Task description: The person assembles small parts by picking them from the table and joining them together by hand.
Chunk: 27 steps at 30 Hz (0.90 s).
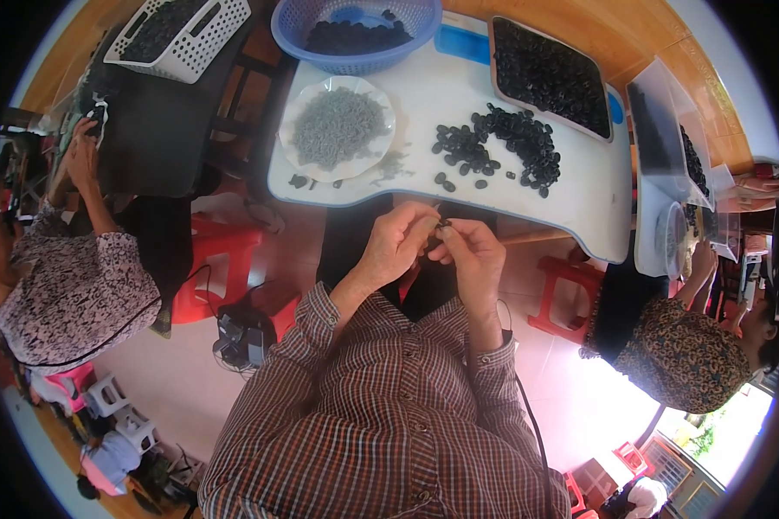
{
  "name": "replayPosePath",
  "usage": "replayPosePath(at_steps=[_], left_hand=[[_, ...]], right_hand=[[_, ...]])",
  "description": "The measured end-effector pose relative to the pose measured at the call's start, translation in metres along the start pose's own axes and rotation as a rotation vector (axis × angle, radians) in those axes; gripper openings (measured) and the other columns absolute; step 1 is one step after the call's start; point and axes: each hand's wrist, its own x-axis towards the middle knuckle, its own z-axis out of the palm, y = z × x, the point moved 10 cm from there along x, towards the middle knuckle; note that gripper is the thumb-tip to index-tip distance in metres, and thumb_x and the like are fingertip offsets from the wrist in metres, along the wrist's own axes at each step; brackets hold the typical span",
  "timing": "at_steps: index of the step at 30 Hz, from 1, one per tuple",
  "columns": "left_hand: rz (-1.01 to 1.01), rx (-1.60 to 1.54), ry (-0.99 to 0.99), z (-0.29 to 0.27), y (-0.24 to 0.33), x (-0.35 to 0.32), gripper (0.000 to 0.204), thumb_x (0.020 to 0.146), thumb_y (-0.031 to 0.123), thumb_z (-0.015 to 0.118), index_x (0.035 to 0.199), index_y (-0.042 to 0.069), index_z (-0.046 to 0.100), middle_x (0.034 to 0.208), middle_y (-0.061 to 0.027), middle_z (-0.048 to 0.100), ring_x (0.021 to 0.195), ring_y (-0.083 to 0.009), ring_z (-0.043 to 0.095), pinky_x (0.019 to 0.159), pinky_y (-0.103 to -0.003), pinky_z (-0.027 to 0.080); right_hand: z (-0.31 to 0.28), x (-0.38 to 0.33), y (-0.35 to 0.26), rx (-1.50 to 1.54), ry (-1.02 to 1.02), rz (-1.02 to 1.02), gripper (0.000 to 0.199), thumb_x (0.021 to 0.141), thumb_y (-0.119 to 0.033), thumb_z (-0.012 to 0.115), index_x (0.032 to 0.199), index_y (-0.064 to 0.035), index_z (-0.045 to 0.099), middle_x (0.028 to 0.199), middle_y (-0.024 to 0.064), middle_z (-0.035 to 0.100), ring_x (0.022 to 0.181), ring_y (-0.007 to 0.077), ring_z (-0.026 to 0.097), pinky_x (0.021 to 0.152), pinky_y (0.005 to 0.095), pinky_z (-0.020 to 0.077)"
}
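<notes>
Just in front of the table's near edge, my left hand (395,244) and my right hand (471,251) meet with their fingertips pinched together. Between them shows a small black oval piece (444,223); a thin pointed bit sticks up beside it, too small to make out. Loose black oval pieces (537,147) lie in a heap on the white table (415,95), beyond my right hand. A white scalloped plate (289,130) to the far left holds a pile of small grey pieces (337,125).
A blue plastic basket (355,62) with black pieces stands at the back. A tray (552,121) full of black pieces lies at the back right, near clear plastic boxes (666,130). People sit working at left and right. Red stools (221,259) stand on the floor.
</notes>
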Motion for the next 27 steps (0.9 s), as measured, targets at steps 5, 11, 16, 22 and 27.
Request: replayPosePath(at_steps=[5, 11, 16, 22, 27], left_hand=[[0.040, 0.061, -0.016, -0.002, 0.004, -0.001, 0.010, 0.094, 0.007, 0.055, 0.097, -0.002, 0.058, 0.076, -0.0061, 0.062, 0.060, -0.0092, 0.056, 0.054, -0.024, 0.046], [0.145, 0.170, 0.013, -0.001, 0.015, -0.002, 0.009, 0.093, 0.007, 0.056, 0.094, -0.002, 0.057, 0.077, -0.0088, 0.060, 0.067, -0.0126, 0.059, 0.060, -0.026, 0.047], [0.189, 0.185, 0.045, 0.005, 0.011, -0.003, 0.009, 0.093, 0.008, 0.056, 0.092, -0.002, 0.057, 0.076, -0.0094, 0.059, 0.067, -0.0131, 0.058, 0.060, -0.026, 0.047], [0.112, 0.000, 0.078, 0.004, 0.000, -0.003, 0.009, 0.094, 0.007, 0.055, 0.094, -0.001, 0.058, 0.075, -0.0063, 0.060, 0.063, -0.0102, 0.056, 0.055, -0.025, 0.046], [0.151, 0.052, 0.038, 0.003, 0.006, -0.004, 0.009, 0.094, 0.007, 0.055, 0.095, -0.001, 0.058, 0.076, -0.0061, 0.062, 0.062, -0.0096, 0.056, 0.055, -0.024, 0.046]], right_hand=[[0.001, -0.003, 0.000, -0.007, 0.018, 0.038, 0.012, 0.090, -0.003, 0.061, 0.100, 0.0037, 0.062, 0.085, 0.0085, 0.067, 0.064, 0.0115, 0.064, 0.057, 0.0197, 0.0469], [0.002, -0.005, 0.002, 0.002, 0.023, 0.028, 0.011, 0.089, -0.003, 0.061, 0.099, 0.0039, 0.062, 0.084, 0.0088, 0.068, 0.062, 0.0121, 0.064, 0.055, 0.0195, 0.0466], [-0.002, -0.006, -0.007, -0.070, 0.064, -0.034, 0.009, 0.089, -0.003, 0.061, 0.095, 0.0041, 0.061, 0.081, 0.0084, 0.067, 0.062, 0.0115, 0.064, 0.055, 0.0193, 0.0467], [-0.002, -0.003, -0.006, -0.019, 0.049, -0.021, 0.010, 0.089, -0.003, 0.061, 0.096, 0.0038, 0.062, 0.081, 0.0080, 0.067, 0.062, 0.0111, 0.064, 0.055, 0.0194, 0.0468], [-0.002, -0.003, -0.004, 0.010, 0.047, -0.007, 0.010, 0.088, -0.003, 0.062, 0.095, 0.0036, 0.063, 0.081, 0.0077, 0.067, 0.061, 0.0107, 0.063, 0.056, 0.0196, 0.0469]])
